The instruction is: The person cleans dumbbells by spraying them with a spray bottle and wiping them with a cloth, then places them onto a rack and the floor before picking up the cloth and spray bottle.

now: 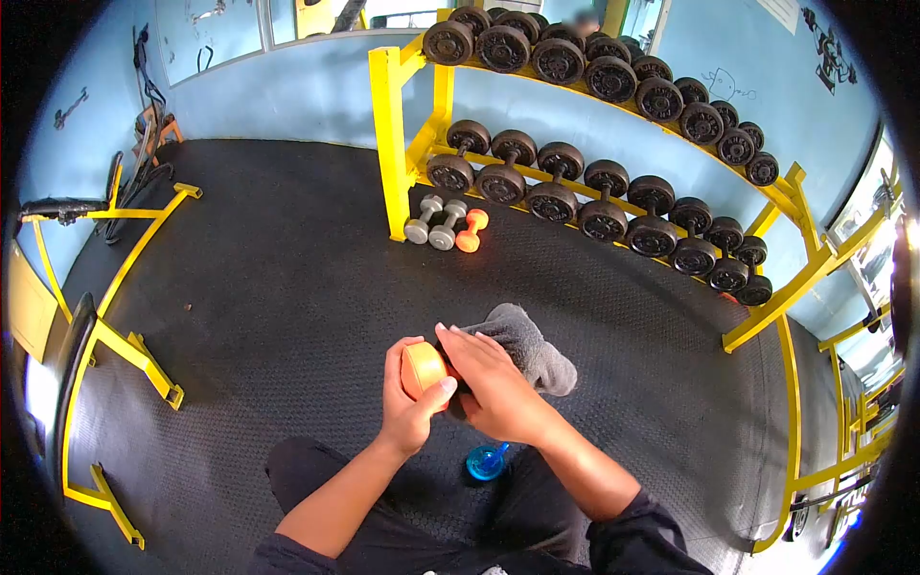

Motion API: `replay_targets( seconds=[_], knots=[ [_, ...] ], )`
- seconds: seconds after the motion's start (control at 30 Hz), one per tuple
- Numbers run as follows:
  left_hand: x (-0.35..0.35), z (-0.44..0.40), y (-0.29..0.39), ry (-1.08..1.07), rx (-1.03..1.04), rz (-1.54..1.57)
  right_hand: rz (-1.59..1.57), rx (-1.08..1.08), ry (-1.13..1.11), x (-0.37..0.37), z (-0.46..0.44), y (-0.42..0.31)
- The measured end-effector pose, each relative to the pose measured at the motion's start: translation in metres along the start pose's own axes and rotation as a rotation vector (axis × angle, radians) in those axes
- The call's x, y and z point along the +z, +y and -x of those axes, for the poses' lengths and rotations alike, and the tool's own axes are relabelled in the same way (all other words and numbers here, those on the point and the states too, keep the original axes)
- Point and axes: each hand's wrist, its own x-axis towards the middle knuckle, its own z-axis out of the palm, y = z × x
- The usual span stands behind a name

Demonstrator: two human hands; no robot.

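Note:
My left hand is closed around an orange dumbbell, whose rounded end faces up toward me. Over the far side of it lies my right hand, fingers together, gripping a grey towel that hangs out beyond the knuckles. Where the towel meets the dumbbell is mostly hidden by the right hand. Between my legs stands a blue bottle, just below the hands.
A yellow rack carries two rows of black dumbbells. Two grey dumbbells and another orange dumbbell rest on the black rubber floor by its leg. Yellow-framed benches stand at left.

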Motion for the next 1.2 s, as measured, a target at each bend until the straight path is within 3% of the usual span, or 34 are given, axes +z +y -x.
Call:
replay_targets(
  seconds=[0.07, 0.1, 0.17, 0.23, 0.3, 0.43, 0.5, 0.53, 0.6, 0.63, 0.73, 0.77, 0.83, 0.97, 1.0, 1.1, 1.2],
  knots=[
    [0.0, 0.0, -0.003, 0.007, 0.051, 0.006, -0.45, 0.069, -0.049, -0.009, 0.003, -0.001],
    [0.001, 0.001, -0.004, -0.029, 0.102, -0.084, -0.451, 0.066, -0.054, -0.007, 0.001, -0.001],
    [-0.005, 0.001, -0.018, -0.104, 0.258, -0.255, -1.062, 0.227, 0.155, 0.004, -0.005, -0.007],
    [-0.007, -0.003, -0.006, -0.237, 0.614, -0.763, -1.055, 0.258, 0.169, 0.011, -0.013, -0.008],
    [-0.009, -0.003, 0.0, -0.267, 0.671, -0.857, -1.383, 0.375, 0.117, 0.001, -0.017, -0.01],
    [-0.01, 0.001, 0.001, -0.1, 0.799, -1.0, -1.326, 0.274, 0.184, 0.009, -0.012, -0.021],
    [-0.016, 0.0, 0.009, -0.131, 0.722, -1.078, -1.074, 0.147, 0.272, 0.01, -0.002, -0.028],
    [-0.018, -0.001, 0.008, -0.132, 0.724, -1.086, -1.123, 0.136, 0.303, 0.017, 0.007, -0.028],
    [-0.022, -0.006, -0.002, 0.006, 0.622, -0.836, -1.31, 0.162, 0.445, 0.04, 0.02, -0.032],
    [-0.019, -0.008, -0.007, 0.046, 0.419, -0.565, -1.445, 0.189, 0.572, 0.056, 0.024, -0.035],
    [-0.008, -0.011, -0.007, 0.101, 0.069, 0.078, -1.299, 0.175, 0.658, 0.085, 0.027, -0.035],
    [-0.004, -0.01, -0.004, 0.118, -0.023, 0.177, -1.181, 0.173, 0.735, 0.094, 0.024, -0.034],
    [-0.004, -0.009, 0.008, 0.092, -0.267, 0.35, -1.286, 0.251, 0.822, 0.099, 0.021, -0.031],
    [0.003, -0.009, 0.021, 0.122, -0.368, 0.457, -1.4, 0.441, 0.865, 0.106, 0.028, -0.023],
    [-0.003, -0.01, 0.019, 0.086, -0.372, 0.519, -1.203, 0.476, 0.909, 0.108, 0.026, -0.015],
    [-0.009, -0.012, 0.016, 0.062, -0.373, 0.607, -1.394, 0.372, 0.802, 0.104, 0.031, -0.003],
    [-0.006, -0.012, 0.019, 0.037, -0.383, 0.547, -1.298, 0.413, 0.733, 0.107, 0.032, 0.009]
  ],
)
